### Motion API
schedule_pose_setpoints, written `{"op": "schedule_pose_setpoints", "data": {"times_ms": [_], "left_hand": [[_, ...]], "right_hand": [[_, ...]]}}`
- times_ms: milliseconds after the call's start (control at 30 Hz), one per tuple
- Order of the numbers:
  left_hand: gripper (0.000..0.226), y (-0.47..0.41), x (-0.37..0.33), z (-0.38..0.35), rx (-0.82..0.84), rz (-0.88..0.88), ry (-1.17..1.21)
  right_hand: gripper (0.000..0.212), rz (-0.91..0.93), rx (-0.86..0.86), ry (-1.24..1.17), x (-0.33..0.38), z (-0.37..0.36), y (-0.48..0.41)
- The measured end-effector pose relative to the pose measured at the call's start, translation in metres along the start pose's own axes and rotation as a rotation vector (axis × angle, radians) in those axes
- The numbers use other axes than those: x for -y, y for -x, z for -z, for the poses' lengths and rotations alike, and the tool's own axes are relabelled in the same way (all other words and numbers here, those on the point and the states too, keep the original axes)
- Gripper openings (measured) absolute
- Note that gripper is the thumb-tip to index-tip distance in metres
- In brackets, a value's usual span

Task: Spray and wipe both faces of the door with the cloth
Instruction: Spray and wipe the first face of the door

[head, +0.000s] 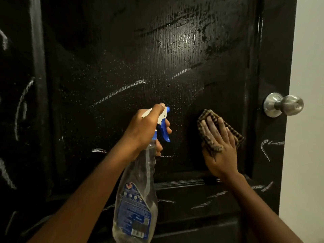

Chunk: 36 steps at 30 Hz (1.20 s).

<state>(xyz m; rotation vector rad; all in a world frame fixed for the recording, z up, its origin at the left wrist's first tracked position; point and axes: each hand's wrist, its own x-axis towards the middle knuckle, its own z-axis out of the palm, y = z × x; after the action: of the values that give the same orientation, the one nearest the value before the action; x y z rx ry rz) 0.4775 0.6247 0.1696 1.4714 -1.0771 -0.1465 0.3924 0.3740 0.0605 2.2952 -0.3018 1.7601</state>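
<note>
Door (122,50) is black with a wood-grain texture and fills almost the whole view, straight ahead of the person and close up. White chalk-like scribbles (122,90) run all over it: a long streak across the middle panel, more on the left edge, and some down by the lower right. The upper part of the panel looks wet, with shiny smeared streaks (189,39) catching the light, and fine droplets speckle the middle.

Left hand (147,127) has its fingers curled around the neck and head of a clear spray bottle (138,190), which has a white-and-blue sprayer and a blue label. The nozzle (168,109) points at the door, just off the surface, and a couple of fingers sit at the blue trigger (164,132). Can't tell whether it's squeezed or not. The bottle hangs down and tilts back toward the camera.

Right hand (220,151) is laid out flat, fingers straight and together, pressing a checked brown cloth (235,135) against the lower right of the middle panel. The cloth pokes out above and to the right of the fingers, with a bit bunched up by the thumb.

A silver knob (284,104) sits on the door's right edge, up and to the right of the cloth, with a pale wall (308,50) beyond it. A moulded ledge (184,183) crosses the door just under the right wrist.
</note>
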Motion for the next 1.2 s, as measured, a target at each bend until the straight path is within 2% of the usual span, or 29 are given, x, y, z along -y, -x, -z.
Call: {"op": "schedule_pose_setpoints", "data": {"times_ms": [200,333,400,500,567,633,700,867,933,1000,1133,1200], "left_hand": [[0.062,0.01,-0.002,0.017,-0.072,0.051,-0.008],[0.061,0.015,-0.011,0.035,-0.132,0.029,0.055],[0.061,0.016,-0.014,0.044,-0.161,0.026,0.072],[0.061,0.015,-0.016,0.051,-0.183,0.006,0.077],[0.061,0.013,-0.017,0.054,-0.18,-0.021,0.074],[0.061,0.013,-0.016,0.056,-0.177,-0.036,0.074],[0.06,0.013,-0.015,0.06,-0.173,-0.037,0.072],[0.061,0.015,-0.017,0.068,-0.149,-0.039,0.073],[0.061,0.014,-0.02,0.07,-0.156,-0.046,0.085],[0.061,0.012,-0.024,0.071,-0.168,-0.056,0.094],[0.06,0.01,-0.03,0.074,-0.171,-0.08,0.093],[0.06,0.009,-0.032,0.073,-0.159,-0.096,0.088]], "right_hand": [[0.069,-0.244,-0.182,-0.156,0.033,0.013,-0.082],[0.069,-0.262,-0.146,-0.101,0.065,0.013,-0.14],[0.071,-0.155,-0.109,-0.03,0.08,0.007,-0.148],[0.07,0.15,-0.037,0.073,0.087,-0.001,-0.12],[0.068,0.37,0.055,0.136,0.073,-0.004,-0.086],[0.066,0.489,0.133,0.183,0.049,-0.001,-0.061],[0.066,0.404,0.122,0.154,0.029,0.006,-0.059],[0.066,-0.19,-0.095,-0.089,0.046,0.028,-0.145],[0.071,-0.264,-0.094,-0.059,0.069,0.026,-0.184],[0.072,-0.163,-0.068,0.009,0.088,0.017,-0.194],[0.069,0.206,0.039,0.105,0.096,0.004,-0.143],[0.068,0.269,0.062,0.129,0.081,0.002,-0.109]]}}
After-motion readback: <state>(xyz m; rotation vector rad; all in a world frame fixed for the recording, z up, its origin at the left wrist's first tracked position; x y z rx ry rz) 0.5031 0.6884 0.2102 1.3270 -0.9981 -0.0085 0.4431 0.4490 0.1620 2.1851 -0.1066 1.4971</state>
